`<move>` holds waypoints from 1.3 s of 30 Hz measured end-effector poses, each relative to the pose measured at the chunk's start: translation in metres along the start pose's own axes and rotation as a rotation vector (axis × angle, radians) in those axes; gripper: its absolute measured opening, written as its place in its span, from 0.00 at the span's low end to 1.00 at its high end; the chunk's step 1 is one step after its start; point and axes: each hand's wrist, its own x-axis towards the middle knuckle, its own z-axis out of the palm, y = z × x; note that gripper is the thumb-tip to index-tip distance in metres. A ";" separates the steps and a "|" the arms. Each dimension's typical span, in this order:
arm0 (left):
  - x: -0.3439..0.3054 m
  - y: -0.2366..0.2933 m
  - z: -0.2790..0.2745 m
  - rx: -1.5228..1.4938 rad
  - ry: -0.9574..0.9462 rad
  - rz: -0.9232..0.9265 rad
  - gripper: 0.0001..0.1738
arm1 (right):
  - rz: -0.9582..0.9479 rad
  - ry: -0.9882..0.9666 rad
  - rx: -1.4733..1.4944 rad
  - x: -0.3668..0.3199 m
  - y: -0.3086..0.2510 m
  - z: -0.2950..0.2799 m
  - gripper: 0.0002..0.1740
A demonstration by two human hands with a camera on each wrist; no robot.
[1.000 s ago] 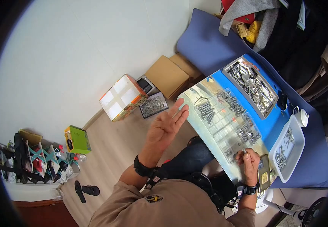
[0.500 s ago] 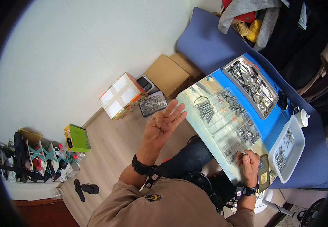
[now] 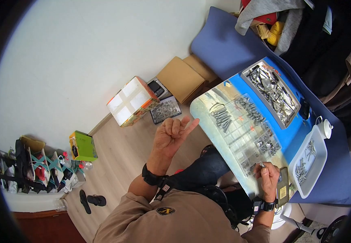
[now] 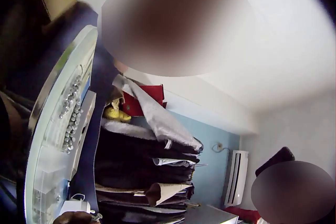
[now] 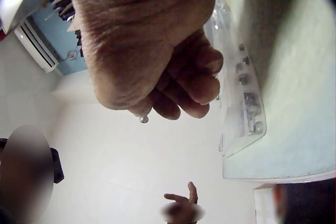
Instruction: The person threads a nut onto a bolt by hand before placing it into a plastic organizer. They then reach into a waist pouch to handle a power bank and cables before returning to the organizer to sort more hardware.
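Observation:
My right hand (image 3: 268, 178) is over the near corner of the table, by the clear compartment box (image 3: 234, 139). Between its thumb and fingers it pinches a small silver screw (image 3: 262, 165); the rounded metal end (image 5: 144, 119) pokes out in the right wrist view, and the rest is hidden. Raised in the air left of the table, my left hand (image 3: 169, 137) holds nothing, with one finger stretched out toward the table edge and others bent in. Long bolts, nuts and other small hardware lie sorted in the box's compartments.
A grey tray of mixed hardware (image 3: 270, 93) stands at the back of the table. On the right is a white tray with screws (image 3: 323, 152), beside a white lidded pot (image 3: 325, 127). A dark flat case (image 3: 282, 190) lies by my right wrist. Cartons (image 3: 179, 79) stand beyond.
My left hand has gone from several fingers stretched out to mostly one, the others folding in. My right hand keeps its pinch on the screw in almost the same place.

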 end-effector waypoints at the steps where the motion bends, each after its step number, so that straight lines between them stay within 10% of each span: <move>1: 0.001 0.000 -0.003 0.001 0.002 0.003 0.21 | -0.001 -0.003 0.002 0.000 0.000 0.000 0.22; 3: 0.004 0.003 -0.009 -0.062 -0.206 -0.065 0.21 | -0.015 -0.013 0.001 0.000 0.001 -0.001 0.22; 39: 0.001 0.024 -0.012 -0.056 -0.202 -0.050 0.18 | 0.021 -0.036 -0.061 -0.006 0.002 -0.003 0.20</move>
